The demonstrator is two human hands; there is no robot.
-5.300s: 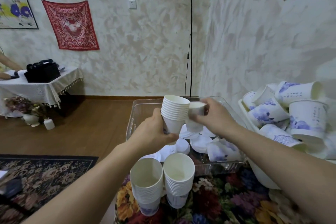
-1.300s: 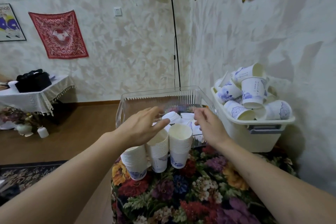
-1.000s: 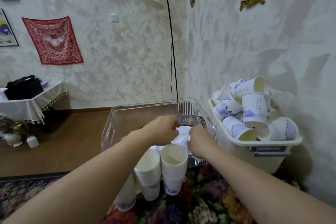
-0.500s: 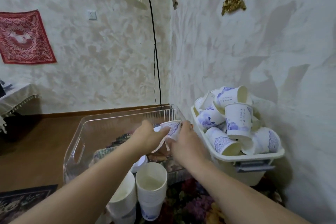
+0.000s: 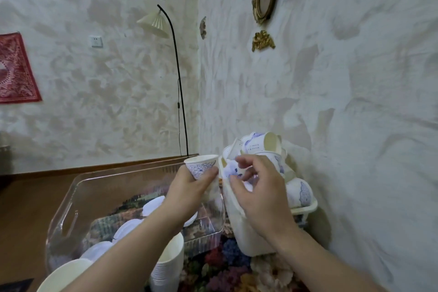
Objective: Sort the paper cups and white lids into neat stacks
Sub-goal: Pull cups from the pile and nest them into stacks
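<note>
The left hand (image 5: 189, 187) grips one upright cup (image 5: 202, 168), fingers curled round its lower wall, just left of the white bin (image 5: 239, 225). The right hand (image 5: 258, 194) hovers over the loose cups (image 5: 298, 193) heaped in that bin, fingers spread and half-curled, pinching nothing (so far as shows). Lids (image 5: 154, 205) lie in the clear tray (image 5: 68, 218); nested stacks (image 5: 168, 268) stand near. Best take one cup by its rim, turn it mouth up, then seat it squarely into the held cup without crushing the paper.
</note>
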